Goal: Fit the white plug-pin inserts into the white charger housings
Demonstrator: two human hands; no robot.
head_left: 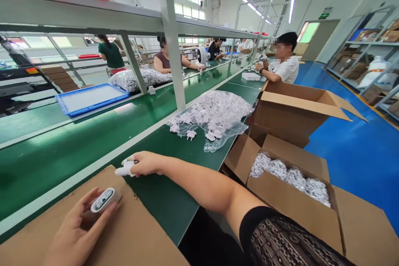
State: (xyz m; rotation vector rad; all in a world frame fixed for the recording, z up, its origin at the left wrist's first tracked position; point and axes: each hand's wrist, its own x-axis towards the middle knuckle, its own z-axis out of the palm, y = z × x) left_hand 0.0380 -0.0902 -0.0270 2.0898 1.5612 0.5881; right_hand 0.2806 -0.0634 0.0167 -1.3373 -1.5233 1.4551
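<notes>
My left hand (77,228) rests on a brown cardboard sheet (137,232) and grips a small white charger body (104,200) with a dark oval face. My right hand (146,163) reaches across to the green bench and is closed on a white plug piece (125,169) at the cardboard's far edge. Farther along the bench lies a clear plastic bag (218,114) spilling several white plug pieces (190,134).
An open cardboard box (299,212) with bundled white cables stands at my right, another open box (296,112) behind it. A green conveyor belt (77,141) runs left. A blue tray (90,97) lies across it. A metal post (174,50) holds the shelf. Other people work farther along.
</notes>
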